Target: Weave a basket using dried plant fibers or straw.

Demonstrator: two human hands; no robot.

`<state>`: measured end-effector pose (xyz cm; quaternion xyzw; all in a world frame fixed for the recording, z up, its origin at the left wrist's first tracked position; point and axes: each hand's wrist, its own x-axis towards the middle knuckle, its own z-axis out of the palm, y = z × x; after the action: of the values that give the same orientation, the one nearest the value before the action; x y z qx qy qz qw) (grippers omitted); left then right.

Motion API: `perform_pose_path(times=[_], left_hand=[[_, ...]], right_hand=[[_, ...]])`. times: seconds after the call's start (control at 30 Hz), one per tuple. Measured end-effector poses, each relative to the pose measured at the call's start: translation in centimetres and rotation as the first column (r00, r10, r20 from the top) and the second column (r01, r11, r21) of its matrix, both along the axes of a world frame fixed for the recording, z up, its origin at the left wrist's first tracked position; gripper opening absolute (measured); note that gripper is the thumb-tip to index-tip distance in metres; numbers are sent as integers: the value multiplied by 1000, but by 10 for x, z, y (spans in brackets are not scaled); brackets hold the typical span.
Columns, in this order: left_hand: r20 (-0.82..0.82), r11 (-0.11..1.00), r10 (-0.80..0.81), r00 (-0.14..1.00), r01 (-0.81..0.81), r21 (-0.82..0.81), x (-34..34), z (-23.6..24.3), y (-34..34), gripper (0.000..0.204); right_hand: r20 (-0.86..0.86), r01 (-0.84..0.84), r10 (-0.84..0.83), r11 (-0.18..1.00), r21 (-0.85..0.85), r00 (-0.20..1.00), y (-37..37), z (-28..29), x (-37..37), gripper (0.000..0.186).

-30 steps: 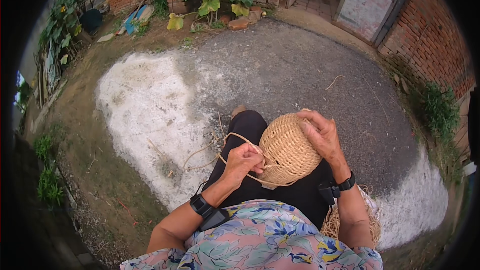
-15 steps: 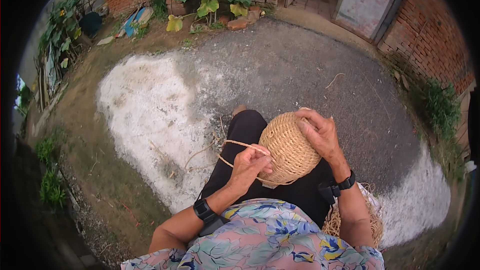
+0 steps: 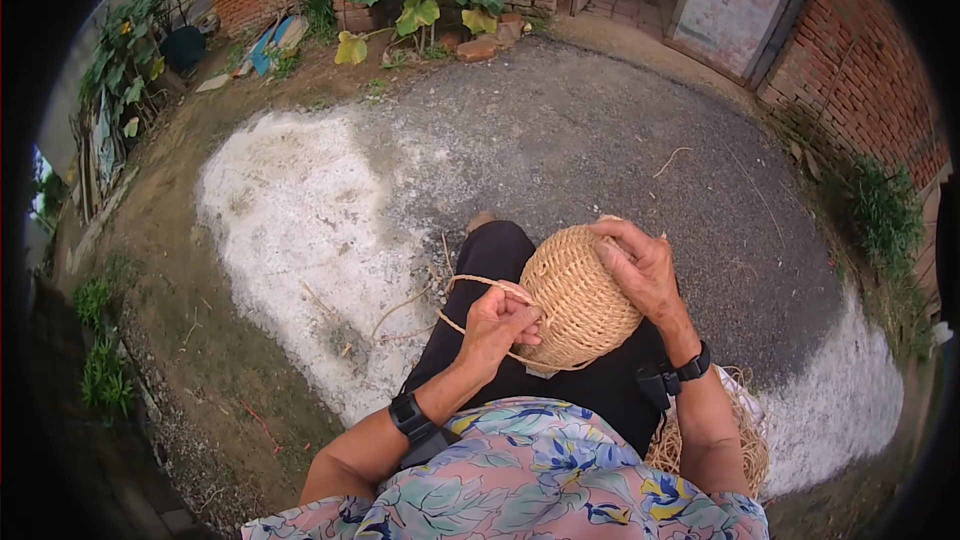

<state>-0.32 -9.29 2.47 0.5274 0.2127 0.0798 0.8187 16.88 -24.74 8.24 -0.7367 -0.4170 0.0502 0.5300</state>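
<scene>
A round basket point(image 3: 572, 302), woven from tan straw cord, rests on my lap over dark trousers. My right hand point(image 3: 643, 268) grips its far right rim, thumb on the outer wall and the other fingers bent over the edge. At the basket's left side, my left hand point(image 3: 503, 321) is closed in a pinch on a straw cord point(image 3: 456, 324). That cord loops out to the left of the hand and runs back along the basket's near side. The fingertips of the left hand lie close against the weave, and they partly hide the cord's end.
A bundle of loose straw cord point(image 3: 745, 430) lies by my right forearm. Loose strands lie on the white-dusted ground point(image 3: 300, 210) at left. Farther off are a brick wall point(image 3: 855, 70), a metal door point(image 3: 728, 10) and leafy plants point(image 3: 415, 15).
My left hand has shifted very slightly left, its pinch still on the cord. The basket and my right hand stay in place.
</scene>
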Motion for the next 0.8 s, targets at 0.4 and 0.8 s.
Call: perform_pose_path(times=[0.4,0.8], left_hand=[[-57,755,159,986,-84,651,14,-7,-10,15],[158,459,171,973,-221,860,15,11,-11,8]], right_hand=[[151,45,-41,999,-21,988,5,6,-4,21],[41,-40,36,995,87,998,1,6,2,19]])
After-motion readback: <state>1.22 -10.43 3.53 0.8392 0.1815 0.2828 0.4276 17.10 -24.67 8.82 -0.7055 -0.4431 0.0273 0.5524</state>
